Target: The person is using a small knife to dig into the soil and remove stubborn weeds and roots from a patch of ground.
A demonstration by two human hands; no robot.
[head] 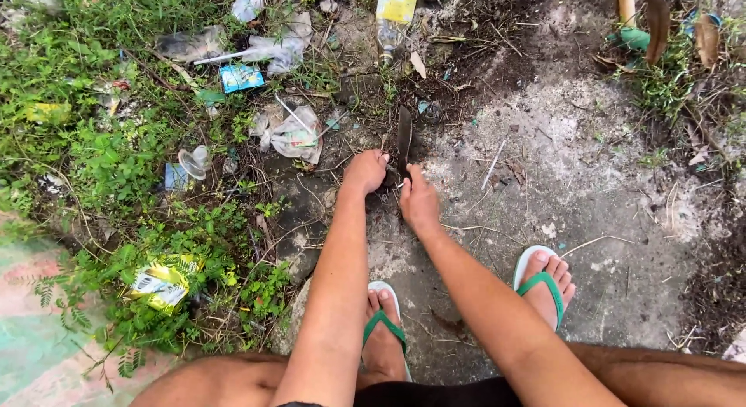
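Note:
I am squatting over bare, dark soil beside a patch of weeds. My right hand (420, 203) is closed low on the ground around the near end of a dark, narrow blade-like piece (404, 136), which points away from me. My thumb lies along its base. Just to its left, my left hand (364, 171) rests on the soil with its fingers curled downward. Whatever lies under those fingers is hidden. My feet are in green-and-white flip-flops, the left (384, 320) and the right (543, 281), behind the hands.
Litter lies in the grass at left: a blue packet (241, 77), clear plastic bags (293, 133), a plastic cup (192, 163), a yellow wrapper (162, 283) and a plastic bottle (395, 13). Pale concrete-like ground (590, 189) spreads at right. A painted surface (31, 329) shows at bottom left.

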